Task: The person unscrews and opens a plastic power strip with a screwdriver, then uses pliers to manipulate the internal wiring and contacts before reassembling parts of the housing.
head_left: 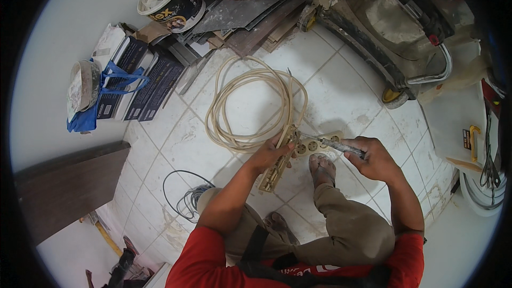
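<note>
My left hand is closed round the opened cream housing of a power strip, whose inside faces up. In my right hand is a screwdriver with a worn dark handle. Its shaft points left, and the tip is at or close to the upper end of the housing; contact is too small to make out. The socket cover, with several round outlets, lies on the floor beneath the screwdriver, just above my right foot. A coiled beige cable rests on the tiles beyond my left hand.
Thin grey cable lies by my left knee. Boxes with a blue bag stand at the left wall. A tub and stacked boards are at the back. A wheeled frame stands far right.
</note>
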### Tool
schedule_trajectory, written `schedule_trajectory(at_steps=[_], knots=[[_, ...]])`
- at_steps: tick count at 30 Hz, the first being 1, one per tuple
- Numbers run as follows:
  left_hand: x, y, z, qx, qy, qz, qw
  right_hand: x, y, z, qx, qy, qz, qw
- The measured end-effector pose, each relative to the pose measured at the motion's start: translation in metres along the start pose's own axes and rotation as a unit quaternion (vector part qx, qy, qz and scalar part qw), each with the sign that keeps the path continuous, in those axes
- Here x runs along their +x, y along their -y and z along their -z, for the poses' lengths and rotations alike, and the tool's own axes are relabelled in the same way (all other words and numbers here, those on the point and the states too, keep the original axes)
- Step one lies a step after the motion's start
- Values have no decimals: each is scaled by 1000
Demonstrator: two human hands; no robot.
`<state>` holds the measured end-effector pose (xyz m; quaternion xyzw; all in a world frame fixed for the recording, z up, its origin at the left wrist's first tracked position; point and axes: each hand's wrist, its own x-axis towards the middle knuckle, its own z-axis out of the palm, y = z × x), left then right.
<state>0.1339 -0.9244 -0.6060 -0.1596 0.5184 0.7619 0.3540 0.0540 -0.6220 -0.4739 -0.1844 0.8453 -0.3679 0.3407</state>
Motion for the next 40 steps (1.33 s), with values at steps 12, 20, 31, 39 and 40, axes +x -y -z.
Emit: schedule_trajectory(at_steps=[12,20,31,39,40], knots=[[-4,-3,-1,-8,-2,1,1000,4,-1,-3,-8,0,-11,1000],[1,0,-6,66,-23,-9,998,5,-7,-8,36,-4,-55,998],[5,2,-12,133,-58,-25,989,6,-23,-38,-4,-95,-11,995],[8,7,-9,104,-55,-13,993,9,-20,-29,-51,-11,-47,998],[10,8,-9,85,-57,-2,995,10,-19,-27,-35,-34,-36,998]])
